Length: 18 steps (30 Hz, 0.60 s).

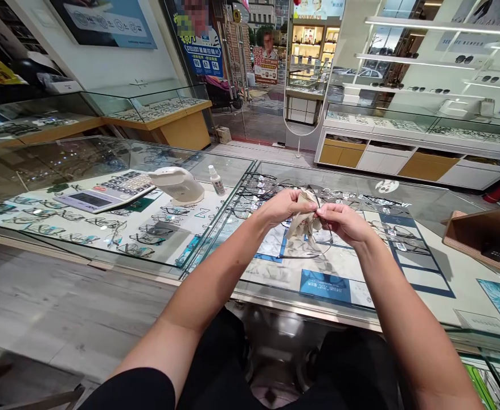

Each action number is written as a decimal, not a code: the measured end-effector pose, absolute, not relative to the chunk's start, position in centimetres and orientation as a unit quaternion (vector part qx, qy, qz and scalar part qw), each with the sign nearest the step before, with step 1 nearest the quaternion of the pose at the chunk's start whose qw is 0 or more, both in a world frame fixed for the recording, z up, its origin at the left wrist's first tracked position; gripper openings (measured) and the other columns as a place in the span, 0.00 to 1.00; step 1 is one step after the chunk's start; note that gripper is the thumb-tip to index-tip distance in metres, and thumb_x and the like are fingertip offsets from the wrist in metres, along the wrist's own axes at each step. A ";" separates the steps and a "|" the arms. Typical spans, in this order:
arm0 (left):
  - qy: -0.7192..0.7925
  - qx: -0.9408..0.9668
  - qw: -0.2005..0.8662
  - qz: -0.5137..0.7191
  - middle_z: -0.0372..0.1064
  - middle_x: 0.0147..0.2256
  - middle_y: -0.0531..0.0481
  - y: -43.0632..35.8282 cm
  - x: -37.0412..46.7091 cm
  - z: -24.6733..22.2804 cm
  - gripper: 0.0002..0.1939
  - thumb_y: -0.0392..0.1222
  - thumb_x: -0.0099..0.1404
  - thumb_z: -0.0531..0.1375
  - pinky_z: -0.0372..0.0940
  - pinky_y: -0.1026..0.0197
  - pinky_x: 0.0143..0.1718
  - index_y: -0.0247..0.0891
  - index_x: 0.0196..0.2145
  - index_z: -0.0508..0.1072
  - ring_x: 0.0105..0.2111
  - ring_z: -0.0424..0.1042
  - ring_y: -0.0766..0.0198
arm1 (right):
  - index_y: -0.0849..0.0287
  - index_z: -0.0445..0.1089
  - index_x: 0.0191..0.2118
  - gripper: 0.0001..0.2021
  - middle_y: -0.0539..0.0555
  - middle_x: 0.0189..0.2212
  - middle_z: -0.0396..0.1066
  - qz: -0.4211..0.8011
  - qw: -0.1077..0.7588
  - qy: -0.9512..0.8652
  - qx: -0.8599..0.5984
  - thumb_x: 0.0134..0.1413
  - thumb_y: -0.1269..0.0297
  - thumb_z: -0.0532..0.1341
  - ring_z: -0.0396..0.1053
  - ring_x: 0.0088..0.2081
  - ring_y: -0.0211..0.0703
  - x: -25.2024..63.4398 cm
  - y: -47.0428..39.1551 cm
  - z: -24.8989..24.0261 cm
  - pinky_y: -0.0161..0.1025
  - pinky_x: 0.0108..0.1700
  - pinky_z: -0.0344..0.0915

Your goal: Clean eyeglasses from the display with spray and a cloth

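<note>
1. Above the glass tabletop (275, 285), right of the white handheld device (177, 185), both hands meet in mid-air. The left hand (284, 208) is closed on a beige cloth (303, 219), bunched around part of a thin-framed pair of glasses (324, 228). The right hand (344, 222) pinches the frame from the other side. Neither hand rests on anything.

2. The frame looks slight, little more than wire. As I judge it, pressing hard through the cloth while the right hand grips firm could bend the rim or twist a temple out of line.

3. The glasses hang over hard glass. If the pinch slackens or the cloth slides, they could drop and chip a lens or mark the tabletop.

4. Much of the cloth dangles loose below the fingers. It could snag on a temple and tug the frame out of the grasp.

5. I cannot tell whether the cloth is clean; grit in it would scratch a lens rather than clear it.

6. A small spray bottle (217, 180) stands just right of the white device, with a calculator (105, 193) to that device's left. A wide sweep of the left elbow toward them could tip the bottle over.
</note>
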<state>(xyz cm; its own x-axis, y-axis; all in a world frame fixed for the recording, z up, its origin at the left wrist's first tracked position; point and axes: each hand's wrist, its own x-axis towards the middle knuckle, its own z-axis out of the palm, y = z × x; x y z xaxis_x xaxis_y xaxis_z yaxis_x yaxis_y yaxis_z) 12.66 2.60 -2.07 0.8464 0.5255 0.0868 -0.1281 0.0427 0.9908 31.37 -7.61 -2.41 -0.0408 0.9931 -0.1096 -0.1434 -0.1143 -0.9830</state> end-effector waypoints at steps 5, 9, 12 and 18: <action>0.172 0.666 0.662 0.298 0.69 0.25 0.53 2.3 13.3 -2.9 0.29 0.65 0.63 0.70 0.56 0.64 0.29 0.34 0.29 0.73 0.25 0.64 0.70 | 0.56 0.76 0.25 0.23 0.49 0.25 0.71 0.558 0.515 -0.445 -0.475 0.35 0.45 0.83 0.57 0.26 0.35 31.2 -7.5 -2.6 0.39 0.32 0.51; 0.154 0.635 0.697 0.295 0.75 0.29 0.48 2.6 13.4 -2.9 0.30 0.68 0.62 0.70 0.64 0.63 0.33 0.33 0.33 0.75 0.28 0.72 0.65 | 0.55 0.78 0.26 0.22 0.49 0.25 0.73 0.536 0.544 -0.441 -0.471 0.36 0.45 0.82 0.57 0.26 0.36 31.1 -7.3 -2.8 0.39 0.32 0.51; 0.142 0.598 0.726 0.308 0.77 0.30 0.46 2.6 13.3 -2.5 0.31 0.66 0.56 0.75 0.67 0.62 0.36 0.32 0.36 0.77 0.30 0.75 0.63 | 0.55 0.80 0.27 0.21 0.51 0.27 0.75 0.518 0.559 -0.444 -0.471 0.38 0.44 0.81 0.56 0.27 0.37 31.1 -7.2 -2.9 0.40 0.32 0.50; 0.139 0.567 0.749 0.312 0.78 0.32 0.48 2.3 13.2 -2.0 0.29 0.54 0.48 0.82 0.69 0.61 0.38 0.33 0.36 0.77 0.31 0.75 0.64 | 0.56 0.82 0.28 0.21 0.54 0.31 0.79 0.519 0.570 -0.437 -0.463 0.35 0.45 0.82 0.57 0.28 0.37 30.8 -7.1 -2.9 0.40 0.32 0.50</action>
